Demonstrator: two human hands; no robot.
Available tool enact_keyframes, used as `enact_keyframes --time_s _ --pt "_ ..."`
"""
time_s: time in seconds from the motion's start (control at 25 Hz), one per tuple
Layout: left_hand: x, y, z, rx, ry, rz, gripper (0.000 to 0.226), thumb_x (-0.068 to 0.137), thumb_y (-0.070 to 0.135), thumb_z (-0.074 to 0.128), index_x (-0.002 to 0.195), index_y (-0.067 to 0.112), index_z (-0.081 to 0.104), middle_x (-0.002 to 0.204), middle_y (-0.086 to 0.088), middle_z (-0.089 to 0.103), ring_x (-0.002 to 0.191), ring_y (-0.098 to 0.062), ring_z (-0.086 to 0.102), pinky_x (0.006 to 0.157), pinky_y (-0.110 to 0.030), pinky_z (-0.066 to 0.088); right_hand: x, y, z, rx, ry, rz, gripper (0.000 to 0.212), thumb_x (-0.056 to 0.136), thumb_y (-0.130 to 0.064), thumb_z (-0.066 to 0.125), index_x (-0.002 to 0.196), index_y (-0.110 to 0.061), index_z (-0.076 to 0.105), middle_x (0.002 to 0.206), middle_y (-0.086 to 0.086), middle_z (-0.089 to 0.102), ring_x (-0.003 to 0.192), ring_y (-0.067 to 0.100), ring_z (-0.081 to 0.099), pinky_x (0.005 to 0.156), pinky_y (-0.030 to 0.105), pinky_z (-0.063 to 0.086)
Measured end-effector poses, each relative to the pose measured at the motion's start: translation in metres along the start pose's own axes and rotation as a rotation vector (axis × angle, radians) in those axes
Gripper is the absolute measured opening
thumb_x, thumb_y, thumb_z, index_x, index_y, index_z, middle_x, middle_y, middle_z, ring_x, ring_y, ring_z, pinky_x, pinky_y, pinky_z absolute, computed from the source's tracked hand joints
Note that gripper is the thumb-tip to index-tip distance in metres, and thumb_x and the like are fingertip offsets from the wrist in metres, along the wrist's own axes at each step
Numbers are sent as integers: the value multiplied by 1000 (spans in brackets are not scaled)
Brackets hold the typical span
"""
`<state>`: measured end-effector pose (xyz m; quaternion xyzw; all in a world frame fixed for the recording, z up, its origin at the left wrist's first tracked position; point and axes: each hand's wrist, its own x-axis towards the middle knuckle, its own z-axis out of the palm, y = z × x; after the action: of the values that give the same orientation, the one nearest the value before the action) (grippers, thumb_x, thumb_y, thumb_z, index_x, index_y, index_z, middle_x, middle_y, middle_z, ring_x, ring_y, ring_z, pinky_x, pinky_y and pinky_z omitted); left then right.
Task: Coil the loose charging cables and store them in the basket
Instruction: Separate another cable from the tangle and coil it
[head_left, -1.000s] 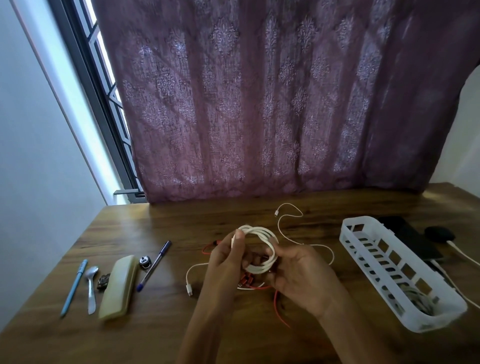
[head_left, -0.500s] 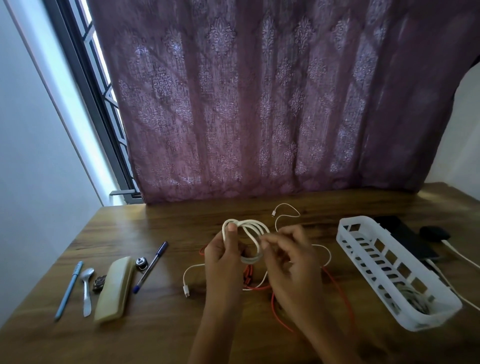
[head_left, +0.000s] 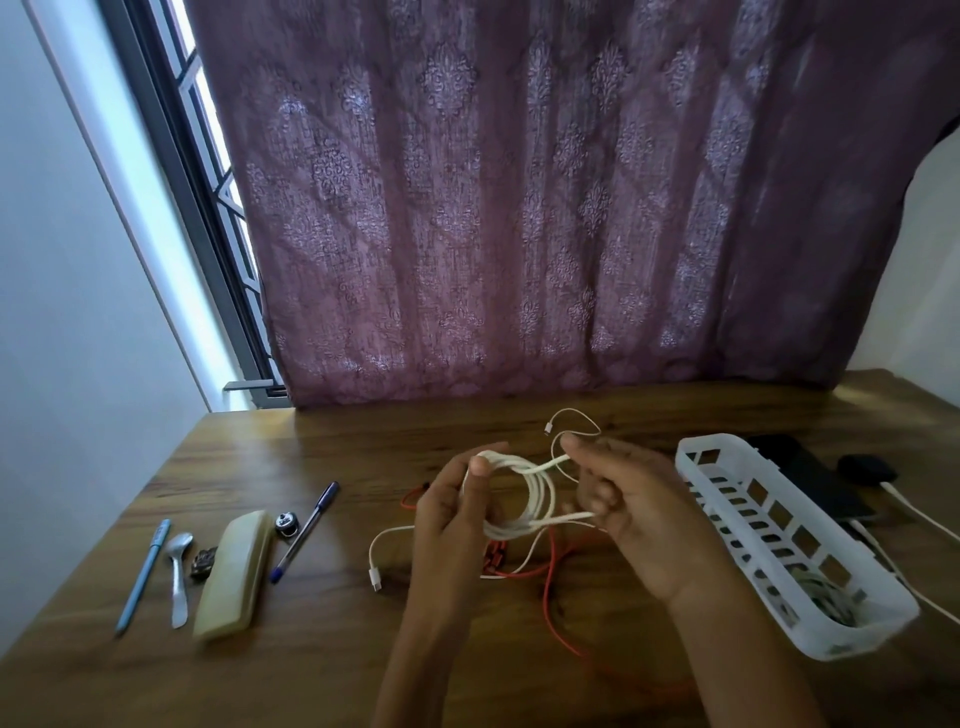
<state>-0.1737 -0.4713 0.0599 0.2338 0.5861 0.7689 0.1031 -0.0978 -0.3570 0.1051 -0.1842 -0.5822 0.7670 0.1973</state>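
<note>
Above the middle of the wooden table, my left hand (head_left: 457, 506) pinches the top of a coiled white charging cable (head_left: 537, 493). My right hand (head_left: 631, 506) grips the coil's right side, holding strands at its top and bottom. A loose white tail runs from the coil toward the curtain, and another white end with a plug (head_left: 375, 577) lies on the table at the left. Beneath the hands an orange cable (head_left: 553, 597) lies loose on the wood. At the right stands a long white slotted basket (head_left: 737, 499) with a coiled cable (head_left: 826, 600) at its near end.
At the left lie a blue pen (head_left: 143, 574), a spoon (head_left: 178, 577), a beige case (head_left: 234, 577), a small round object (head_left: 286, 522) and a second pen (head_left: 306, 530). Behind the basket are a dark flat device (head_left: 810, 478) and a black charger (head_left: 865, 467) with white leads.
The coil has been lifted and turned between the hands. My right hand has shifted from under the coil to its right side, pulling strands sideways. The view has swung slightly.
</note>
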Motion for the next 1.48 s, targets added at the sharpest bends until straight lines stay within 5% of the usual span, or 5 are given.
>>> enact_keyframes --time_s 0.12,0.24,0.6,0.96,1.48 --pt "-4 6 -5 -19 -37 -42 34 86 39 44 93 22 73 82 -34 58 72 -28 56 64 -32 45 5 -3 -11 -450 129 -225 25 69 -28 75 63 -7 64 52 2 56 49 15 51 57 29 42" --pt "-2 9 -11 -144 3 -100 35 85 36 45 91 13 72 53 -7 51 52 -10 47 48 -18 41 7 -2 -16 -708 65 -359 3 75 -32 72 71 -31 72 72 -6 71 72 4 64 67 23 49" --pt "-5 3 -15 -265 -204 -345 26 84 9 46 99 8 67 83 -14 62 69 -24 51 63 -33 47 8 12 -13 -181 -41 18 21 95 -14 46 91 -4 64 59 8 48 31 0 33 31 11 24" --pt "5 25 2 251 -304 -149 32 95 34 38 89 14 63 73 -3 57 65 -14 52 57 -23 42 10 4 -13 -371 -91 -133 20 94 -20 49 91 -13 68 68 2 62 58 13 51 64 27 44" --pt "-5 13 20 -265 -35 -163 29 96 11 38 105 10 65 80 -3 72 77 -10 66 74 -25 52 1 39 5 -388 237 -306 12 84 -8 63 85 -19 68 79 -3 73 74 7 69 68 29 57"
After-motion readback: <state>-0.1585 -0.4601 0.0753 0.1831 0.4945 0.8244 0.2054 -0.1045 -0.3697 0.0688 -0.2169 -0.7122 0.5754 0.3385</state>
